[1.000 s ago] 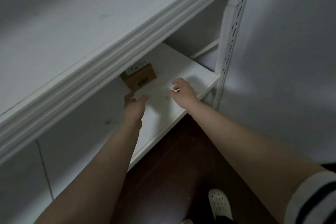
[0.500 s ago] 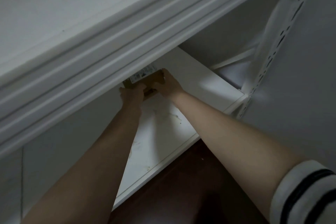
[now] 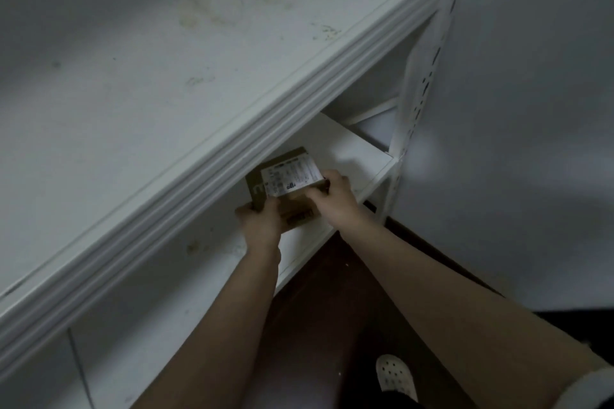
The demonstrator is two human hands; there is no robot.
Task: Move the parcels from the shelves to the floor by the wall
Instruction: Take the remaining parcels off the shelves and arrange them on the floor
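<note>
Empty and reaching a second ago, the left hand (image 3: 260, 224) and right hand (image 3: 335, 199) now have their fingers (image 3: 329, 178) grasping the cardboard parcel (image 3: 285, 183), drawn forward over the lower shelf (image 3: 358, 156), so carrying it to the floor (image 3: 332, 292) looks next.

Readable text: none; all print is too blurred.
Shipping label (image 3: 292, 176): white, on top of the parcel (image 3: 296, 206); rows of small print and a blue patch, illegible.
Dark stamp (image 3: 300, 218): parcel's front face, barcode-like, unreadable.
Pale mark (image 3: 258, 190): parcel's left face, unclear.
</note>
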